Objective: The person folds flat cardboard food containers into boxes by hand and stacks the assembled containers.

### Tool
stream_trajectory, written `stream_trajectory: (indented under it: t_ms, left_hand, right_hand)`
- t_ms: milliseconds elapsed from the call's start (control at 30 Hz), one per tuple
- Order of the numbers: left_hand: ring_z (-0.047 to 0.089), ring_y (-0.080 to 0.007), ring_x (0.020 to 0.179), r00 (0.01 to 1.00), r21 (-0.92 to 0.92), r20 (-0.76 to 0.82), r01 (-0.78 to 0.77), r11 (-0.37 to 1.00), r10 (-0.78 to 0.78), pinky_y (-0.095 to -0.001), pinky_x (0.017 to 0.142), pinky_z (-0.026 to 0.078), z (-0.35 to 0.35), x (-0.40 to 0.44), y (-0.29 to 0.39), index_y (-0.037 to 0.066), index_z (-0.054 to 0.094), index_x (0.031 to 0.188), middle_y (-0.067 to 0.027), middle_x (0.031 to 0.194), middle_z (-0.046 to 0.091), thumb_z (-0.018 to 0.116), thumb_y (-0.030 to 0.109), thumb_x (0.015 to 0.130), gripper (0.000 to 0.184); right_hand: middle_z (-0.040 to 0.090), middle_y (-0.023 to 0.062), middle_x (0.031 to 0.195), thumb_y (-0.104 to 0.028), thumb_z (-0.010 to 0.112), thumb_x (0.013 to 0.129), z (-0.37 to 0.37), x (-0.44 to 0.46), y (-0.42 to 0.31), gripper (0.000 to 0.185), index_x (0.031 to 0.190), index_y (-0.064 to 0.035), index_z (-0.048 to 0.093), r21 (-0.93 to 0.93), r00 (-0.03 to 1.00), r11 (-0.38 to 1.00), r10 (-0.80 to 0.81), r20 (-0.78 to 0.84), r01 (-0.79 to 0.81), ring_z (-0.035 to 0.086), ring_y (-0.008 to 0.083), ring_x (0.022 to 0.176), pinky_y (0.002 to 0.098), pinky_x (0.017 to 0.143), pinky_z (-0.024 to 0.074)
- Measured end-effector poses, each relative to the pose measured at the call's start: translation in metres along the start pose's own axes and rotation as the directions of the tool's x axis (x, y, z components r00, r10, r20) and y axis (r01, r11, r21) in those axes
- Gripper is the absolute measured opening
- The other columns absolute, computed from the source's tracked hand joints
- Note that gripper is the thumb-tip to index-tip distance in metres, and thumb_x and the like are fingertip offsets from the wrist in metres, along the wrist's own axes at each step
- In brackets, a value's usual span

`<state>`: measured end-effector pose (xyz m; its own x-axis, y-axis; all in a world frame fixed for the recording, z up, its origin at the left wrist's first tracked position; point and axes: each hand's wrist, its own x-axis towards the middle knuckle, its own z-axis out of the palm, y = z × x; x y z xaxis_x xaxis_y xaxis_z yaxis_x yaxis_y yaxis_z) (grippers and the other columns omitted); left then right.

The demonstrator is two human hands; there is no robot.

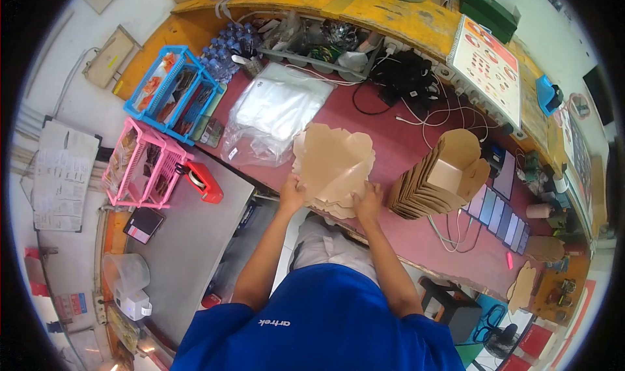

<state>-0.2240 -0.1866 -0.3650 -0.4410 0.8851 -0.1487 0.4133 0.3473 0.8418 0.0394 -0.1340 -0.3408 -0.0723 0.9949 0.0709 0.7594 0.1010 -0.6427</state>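
A flat brown cardboard box blank [333,166] with scalloped edges lies in front of me at the table's near edge, apparently on top of more blanks. My left hand [293,194] is closed on its lower left corner. At the lower right corner, the fingers of my right hand [368,201] pinch the edge. Just right of that hand stands a nested stack of folded brown cardboard boxes [426,182], tilted, its top one showing a shiny inside.
Clear plastic bags [277,110] lie behind the blank. Blue [176,94] and pink [146,166] baskets and a red tape dispenser [203,182] stand at left. Several phones [498,214] and loose white cables [449,237] are at right. A grey bin [319,65] sits at the back.
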Motion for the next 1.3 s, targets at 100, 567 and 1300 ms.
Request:
stream_trajectory:
  t_ms: [100,567,1300]
  left_hand:
    - [0.07,-0.0241,0.11,0.998,-0.221,-0.043,-0.056,0.974,0.047,-0.036,0.093,0.054,0.007,-0.008,-0.003,-0.001,0.058,0.121,-0.0156,0.114,0.073,0.071,-0.002,0.091,0.032]
    - [0.068,-0.016,0.113,0.979,-0.585,0.188,0.178,0.791,-0.082,-0.0343,0.1,0.053,-0.101,-0.114,0.072,0.001,0.064,0.137,-0.0082,0.126,0.073,0.074,0.018,0.1,0.042]
    - [0.05,-0.0258,0.144,0.946,-0.805,-0.273,-0.325,0.496,0.176,-0.0427,0.117,0.043,-0.135,-0.198,0.236,-0.001,0.034,0.16,-0.0172,0.156,0.049,0.042,0.036,0.115,0.059]
  right_hand:
    - [0.057,0.0206,0.122,-0.019,0.084,0.083,-0.013,-0.001,-0.002,0.057,0.132,-0.0014,0.063,0.055,0.996,0.998,-0.021,-0.083,0.026,0.057,0.0412,0.115,0.0494,0.104,0.048]
    - [0.067,0.0127,0.125,0.008,0.062,0.091,-0.066,-0.035,-0.011,0.043,0.133,0.0005,0.057,0.821,0.856,0.471,-0.225,0.466,-0.323,0.065,0.0188,0.116,0.0329,0.099,0.0532]
    - [0.059,0.0185,0.139,-0.001,0.077,0.078,-0.166,-0.067,-0.22,0.064,0.139,-0.0165,0.07,0.474,0.559,0.455,-0.824,-0.097,0.754,0.056,0.041,0.125,0.0489,0.108,0.0472]
